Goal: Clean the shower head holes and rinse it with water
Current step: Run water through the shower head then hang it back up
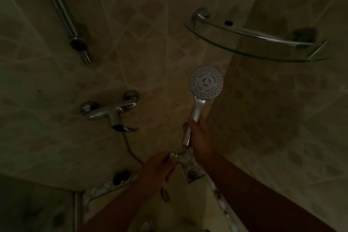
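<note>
Shower corner, dim light, beige tiled walls [150, 34] with a diamond pattern. Your right hand [198, 135] wraps its fingers around the chrome handle of the round white-faced shower head [206, 82] and holds it upright at centre right, its spray face turned toward you. Rings of small holes show on the face around a plain centre disc with a broken-circle mark. Whether the holes are clogged or clean is too small to tell.

Your left hand [159, 168] sits just below and to the left of the right one, fingers curled around the silver flexible hose [131, 153] near the point where it joins the handle's lower end. Exact finger placement at the joint is lost in shadow. A loop of the hose hangs down below that hand.

The hose runs up and left to the chrome wall-mounted mixer tap [111, 113], which sits on the left wall, well apart from the shower head. Its lever points down toward you.

Far left, a chrome slide rail [62, 13] slants down the wall and ends at a round bracket. Far right, above the shower head, a curved glass corner shelf with a chrome guard rail [263, 43] spans the corner.

Near your forearms, a square floor drain grate [192, 173] lies in the corner, beside a pebble-patterned border strip [101, 188].
</note>
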